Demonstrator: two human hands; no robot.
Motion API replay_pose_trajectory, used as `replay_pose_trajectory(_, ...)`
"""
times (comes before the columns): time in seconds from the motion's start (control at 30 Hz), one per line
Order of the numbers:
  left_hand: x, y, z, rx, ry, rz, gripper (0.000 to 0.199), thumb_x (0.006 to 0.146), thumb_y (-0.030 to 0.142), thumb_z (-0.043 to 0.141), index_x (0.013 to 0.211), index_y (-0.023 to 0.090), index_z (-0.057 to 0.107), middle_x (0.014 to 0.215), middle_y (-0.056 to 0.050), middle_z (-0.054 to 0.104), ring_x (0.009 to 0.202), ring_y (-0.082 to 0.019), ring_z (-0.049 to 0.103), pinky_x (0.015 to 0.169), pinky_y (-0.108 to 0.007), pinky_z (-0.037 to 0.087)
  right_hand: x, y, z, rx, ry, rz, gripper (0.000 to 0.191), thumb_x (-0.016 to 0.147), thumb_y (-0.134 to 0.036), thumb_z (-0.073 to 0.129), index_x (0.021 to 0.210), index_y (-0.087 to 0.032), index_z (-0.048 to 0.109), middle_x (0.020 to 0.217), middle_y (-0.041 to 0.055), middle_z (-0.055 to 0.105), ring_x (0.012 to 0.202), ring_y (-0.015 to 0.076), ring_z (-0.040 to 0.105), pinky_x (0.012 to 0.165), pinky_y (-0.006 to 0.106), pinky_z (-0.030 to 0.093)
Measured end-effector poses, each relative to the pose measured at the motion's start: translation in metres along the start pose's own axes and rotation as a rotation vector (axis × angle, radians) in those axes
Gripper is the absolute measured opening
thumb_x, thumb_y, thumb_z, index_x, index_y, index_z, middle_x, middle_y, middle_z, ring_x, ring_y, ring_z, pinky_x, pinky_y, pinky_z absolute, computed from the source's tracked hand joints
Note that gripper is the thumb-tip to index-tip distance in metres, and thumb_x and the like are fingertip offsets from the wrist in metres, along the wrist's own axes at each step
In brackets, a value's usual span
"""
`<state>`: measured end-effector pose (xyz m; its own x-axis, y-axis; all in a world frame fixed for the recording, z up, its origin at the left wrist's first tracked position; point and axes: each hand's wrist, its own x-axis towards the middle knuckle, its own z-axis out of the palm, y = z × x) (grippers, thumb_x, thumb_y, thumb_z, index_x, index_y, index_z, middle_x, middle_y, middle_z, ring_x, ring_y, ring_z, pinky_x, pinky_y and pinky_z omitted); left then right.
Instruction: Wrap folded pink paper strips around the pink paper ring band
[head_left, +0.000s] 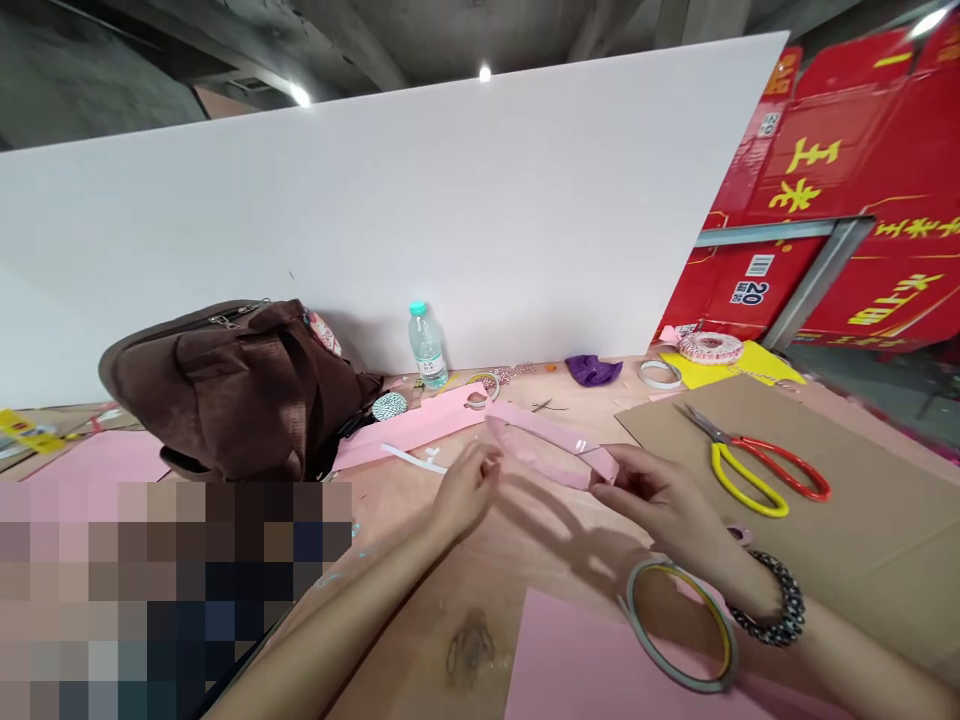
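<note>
The fingers (622,478) of the right hand (656,505) are pinched narrowly on the near end of a pink strip (551,445), which is the thing in hand and sits above the middle of the desk (480,640). The left hand (465,492) is at the strip's other side, its fingers loosely curled and close to the underside; whether they grip it, I cannot tell.

The strip is bent into a shallow curve, and a shiny piece of clear tape shows on its face. A wider, flat pink strip (412,428) lies just to the far left, with a thin white offcut (412,458) beside it. A beaded bracelet (772,600) circles the right wrist.

Counting outward, there are three tape rolls: a large one (679,625) near the right hand, on a pink sheet (592,660), a white one (660,373) far right, and a small one (484,385) far centre. There is one pair of red-and-yellow scissors (776,468), on a cardboard sheet (862,540) to the right. Farther off stand one water bottle (427,348), one purple cloth (592,370), one black-and-white twine spool (390,405), and one brown bag (240,390) at the far left. A second pink sheet (97,462) lies beyond the bag's near left side.
</note>
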<state>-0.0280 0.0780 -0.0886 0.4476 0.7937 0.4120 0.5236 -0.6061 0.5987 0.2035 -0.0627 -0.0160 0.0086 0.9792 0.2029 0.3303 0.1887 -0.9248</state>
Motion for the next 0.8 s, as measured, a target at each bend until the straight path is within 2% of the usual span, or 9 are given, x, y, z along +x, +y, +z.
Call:
replay_pose_trajectory(0.13, -0.003, 0.013, -0.022, -0.028, 0.225, 0.044, 0.031, 0.098, 0.037, 0.037, 0.111, 0.016, 0.056, 0.109, -0.012, 0.058, 0.101, -0.022, 0.055, 0.088, -0.044, 0.048, 0.000, -0.005, -0.003, -0.130, -0.027, 0.030, 0.026, 0.095, -0.042, 0.051, 0.087, -0.018, 0.060, 0.068, -0.0016, 0.049, 0.061, 0.0122, 0.040, 0.053, 0.024, 0.028)
replay_pose_trajectory(0.2, -0.008, 0.035, -0.038, -0.045, 0.223, 0.119, 0.032, 0.094, 0.044, 0.043, 0.104, 0.018, 0.060, 0.109, -0.011, 0.059, 0.108, -0.025, 0.052, 0.096, -0.045, 0.042, -0.001, -0.011, -0.002, -0.110, -0.075, 0.064, 0.031, 0.098, -0.043, 0.045, 0.085, -0.018, 0.060, 0.071, -0.0009, 0.053, 0.063, 0.0121, 0.043, 0.055, 0.024, 0.031)
replay_pose_trajectory(0.27, -0.011, 0.062, -0.054, -0.080, 0.107, 0.179, 0.028, 0.091, 0.045, 0.049, 0.098, 0.023, 0.065, 0.104, -0.007, 0.063, 0.103, -0.023, 0.056, 0.093, -0.039, 0.045, -0.002, -0.016, 0.000, -0.070, -0.165, 0.067, 0.036, 0.100, -0.044, 0.042, 0.082, -0.018, 0.060, 0.074, -0.0002, 0.057, 0.067, 0.0125, 0.048, 0.060, 0.023, 0.035)
replay_pose_trajectory(0.3, -0.012, 0.075, -0.060, -0.161, -0.045, 0.155, 0.029, 0.092, 0.042, 0.049, 0.106, 0.023, 0.065, 0.110, -0.008, 0.063, 0.104, -0.023, 0.056, 0.093, -0.038, 0.044, -0.003, -0.017, 0.001, -0.048, -0.224, 0.061, 0.037, 0.100, -0.045, 0.041, 0.083, -0.018, 0.060, 0.076, 0.0003, 0.059, 0.071, 0.0131, 0.051, 0.063, 0.023, 0.038)
replay_pose_trajectory(0.43, -0.008, 0.103, -0.069, -0.546, -0.569, -0.232, 0.028, 0.089, 0.037, 0.053, 0.107, 0.019, 0.065, 0.097, -0.006, 0.068, 0.086, -0.019, 0.063, 0.075, -0.029, 0.049, -0.004, -0.014, 0.001, 0.062, -0.406, 0.082, 0.036, 0.099, -0.045, 0.043, 0.121, -0.019, 0.056, 0.089, 0.0027, 0.066, 0.088, 0.0170, 0.059, 0.079, 0.027, 0.044)
replay_pose_trajectory(0.5, -0.007, 0.102, -0.065, -0.641, -0.730, -0.372, 0.026, 0.084, 0.034, 0.061, 0.104, 0.019, 0.067, 0.097, -0.006, 0.068, 0.084, -0.018, 0.063, 0.072, -0.027, 0.048, -0.003, -0.010, -0.003, 0.090, -0.405, 0.086, 0.045, 0.099, -0.045, 0.042, 0.135, -0.019, 0.047, 0.096, 0.0043, 0.067, 0.097, 0.0180, 0.059, 0.086, 0.030, 0.045)
replay_pose_trajectory(0.63, -0.009, 0.096, -0.054, -0.891, -0.812, -0.437, 0.031, 0.079, 0.040, 0.068, 0.102, 0.020, 0.069, 0.103, -0.007, 0.068, 0.091, -0.018, 0.062, 0.077, -0.027, 0.047, -0.002, -0.009, -0.008, 0.021, -0.402, 0.023, 0.046, 0.101, -0.045, 0.040, 0.140, -0.021, 0.040, 0.099, 0.0040, 0.065, 0.097, 0.0171, 0.058, 0.087, 0.030, 0.044)
replay_pose_trajectory(0.7, -0.011, 0.098, -0.051, -0.997, -0.843, -0.510, 0.029, 0.075, 0.042, 0.072, 0.089, 0.016, 0.071, 0.085, -0.006, 0.068, 0.077, -0.015, 0.062, 0.069, -0.024, 0.046, -0.003, -0.012, -0.009, -0.055, -0.424, -0.015, 0.047, 0.101, -0.043, 0.041, 0.142, -0.022, 0.037, 0.099, 0.0036, 0.064, 0.088, 0.0159, 0.058, 0.080, 0.029, 0.046)
replay_pose_trajectory(0.8, -0.011, 0.105, -0.054, -1.029, -0.736, -0.631, 0.026, 0.069, 0.038, 0.077, 0.071, 0.014, 0.067, 0.065, -0.002, 0.063, 0.059, -0.011, 0.055, 0.057, -0.021, 0.042, -0.004, -0.018, -0.016, -0.166, -0.350, -0.103, 0.050, 0.100, -0.040, 0.043, 0.145, -0.024, 0.030, 0.119, 0.0067, 0.057, 0.086, 0.0145, 0.055, 0.078, 0.028, 0.047)
